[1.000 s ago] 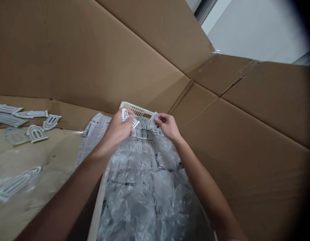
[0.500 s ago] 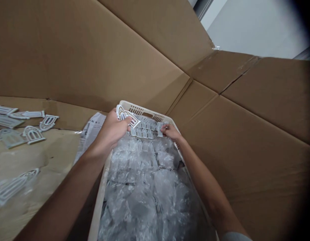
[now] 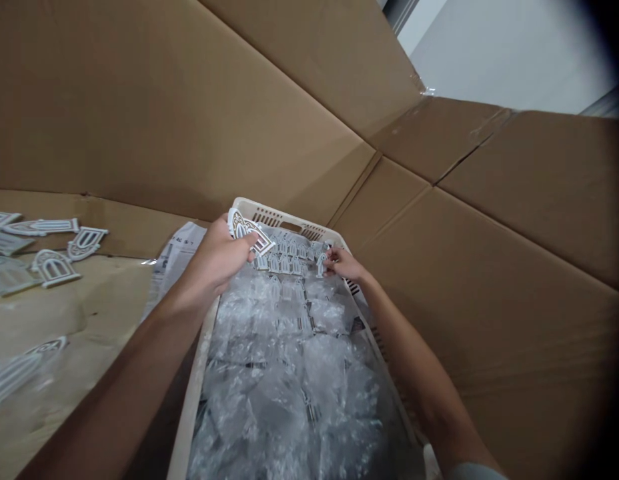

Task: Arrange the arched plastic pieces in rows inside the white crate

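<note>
My left hand is closed around several white arch-shaped pieces with dark and gold detail, held over the far left corner of a cream plastic crate. My right hand pinches one small white arch piece at the crate's far right side. Rows of the same small arch pieces lie at the crate's far end. Crumpled clear plastic bags fill the rest of the crate.
Tall cardboard walls enclose the area at the back and right. A printed paper sheet lies left of the crate. Larger white arch-shaped pieces are scattered on the cardboard surface at far left, another near the front.
My right hand went down from a raised position to the rows at the crate's far right. My left hand stayed put with its pieces. The view shifted slightly.
</note>
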A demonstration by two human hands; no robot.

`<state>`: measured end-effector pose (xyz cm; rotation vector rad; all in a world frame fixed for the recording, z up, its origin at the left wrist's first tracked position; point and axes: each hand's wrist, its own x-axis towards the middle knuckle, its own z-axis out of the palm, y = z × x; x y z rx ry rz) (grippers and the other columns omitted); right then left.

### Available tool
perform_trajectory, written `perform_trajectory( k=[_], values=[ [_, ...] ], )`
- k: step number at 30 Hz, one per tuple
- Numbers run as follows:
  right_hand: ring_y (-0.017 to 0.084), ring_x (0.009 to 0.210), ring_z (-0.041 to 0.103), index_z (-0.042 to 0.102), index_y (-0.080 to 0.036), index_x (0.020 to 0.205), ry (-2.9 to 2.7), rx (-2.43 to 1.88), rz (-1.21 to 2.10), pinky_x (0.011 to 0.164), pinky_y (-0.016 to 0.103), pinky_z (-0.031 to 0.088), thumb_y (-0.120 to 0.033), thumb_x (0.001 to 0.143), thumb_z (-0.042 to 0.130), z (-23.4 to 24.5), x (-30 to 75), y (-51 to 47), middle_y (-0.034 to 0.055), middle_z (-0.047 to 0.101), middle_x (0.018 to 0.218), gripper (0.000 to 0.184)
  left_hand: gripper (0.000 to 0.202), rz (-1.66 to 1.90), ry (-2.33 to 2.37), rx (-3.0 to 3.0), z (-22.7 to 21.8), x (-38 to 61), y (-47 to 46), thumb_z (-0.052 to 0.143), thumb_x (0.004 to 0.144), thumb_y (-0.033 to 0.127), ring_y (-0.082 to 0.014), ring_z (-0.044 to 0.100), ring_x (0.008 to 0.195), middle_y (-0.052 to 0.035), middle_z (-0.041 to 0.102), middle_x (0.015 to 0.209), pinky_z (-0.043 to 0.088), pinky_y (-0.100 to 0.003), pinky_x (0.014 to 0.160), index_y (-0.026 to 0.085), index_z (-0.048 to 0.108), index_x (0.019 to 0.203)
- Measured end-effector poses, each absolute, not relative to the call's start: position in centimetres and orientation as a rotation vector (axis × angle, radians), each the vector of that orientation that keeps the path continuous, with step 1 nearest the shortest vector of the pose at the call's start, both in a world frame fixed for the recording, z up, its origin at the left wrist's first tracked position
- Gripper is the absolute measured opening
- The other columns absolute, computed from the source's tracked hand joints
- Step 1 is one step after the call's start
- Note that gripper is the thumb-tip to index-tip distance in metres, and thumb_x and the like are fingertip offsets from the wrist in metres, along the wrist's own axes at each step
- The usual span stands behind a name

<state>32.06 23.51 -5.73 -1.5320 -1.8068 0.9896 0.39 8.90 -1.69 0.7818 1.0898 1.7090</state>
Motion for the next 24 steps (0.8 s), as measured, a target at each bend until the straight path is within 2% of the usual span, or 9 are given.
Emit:
perform_trajectory(
  k=[5,11,14,18,21,24],
  values=[
    [0.013,0.074,0.058,0.051,-0.022,0.083,-1.751,-1.510,0.890,0.068,0.030,0.064,-0.020,0.076,0.076,-5.7,31.8,24.8,-0.0021,0.054,0.084,0.026,0.022,1.683,1.145,0.940,-2.1,0.5,9.2,0.065,0.080,0.000,-0.0136,0.048,0.052,-0.0021,0.058,0.062,0.034,-0.024,0.048,0.019,0.059,0.071],
    [0.012,0.066,0.055,0.051,-0.022,0.083,-1.774,-1.543,0.833,0.060,0.023,0.054,-0.016,0.077,0.070,-8.3,30.0,25.6,-0.0048,0.053,0.075,0.022,0.026,1.639,1.127,0.893,-1.2,0.7,8.5,0.065,0.078,-0.003,-0.0129,0.046,0.051,-0.0018,0.056,0.060,0.032,-0.025,0.048,0.019,0.057,0.067],
    [0.011,0.063,0.053,0.053,-0.022,0.084,-1.807,-1.557,0.807,0.057,0.021,0.048,-0.015,0.080,0.068,-8.3,30.1,25.7,-0.0054,0.054,0.070,0.017,0.025,1.633,1.149,0.940,-1.4,0.7,8.6,0.065,0.079,-0.001,-0.0129,0.047,0.052,-0.0019,0.056,0.063,0.033,-0.026,0.049,0.020,0.057,0.068],
    [0.012,0.060,0.055,0.055,-0.021,0.088,-1.866,-1.583,0.822,0.052,0.021,0.045,-0.017,0.086,0.068,-7.5,30.4,25.5,-0.0044,0.058,0.070,0.014,0.019,1.611,1.183,0.984,-1.9,0.5,8.8,0.065,0.082,0.003,-0.0134,0.048,0.053,-0.0011,0.057,0.066,0.035,-0.027,0.050,0.020,0.057,0.076],
    [0.013,0.053,0.056,0.059,-0.020,0.084,-1.927,-1.648,0.888,0.048,0.022,0.044,-0.017,0.088,0.070,-7.7,30.3,25.1,-0.0033,0.059,0.062,0.013,0.018,1.566,1.197,1.019,-1.9,0.3,8.8,0.064,0.083,0.004,-0.0133,0.049,0.056,0.0000,0.058,0.068,0.036,-0.027,0.053,0.020,0.057,0.080],
    [0.012,0.047,0.054,0.057,-0.019,0.077,-1.947,-1.719,0.902,0.045,0.021,0.042,-0.017,0.091,0.072,-8.8,30.3,25.0,-0.0035,0.058,0.055,0.021,0.018,1.525,1.210,1.042,-1.6,0.1,8.6,0.063,0.085,0.005,-0.0128,0.049,0.057,0.0009,0.056,0.068,0.035,-0.028,0.055,0.020,0.055,0.081]
  ],
)
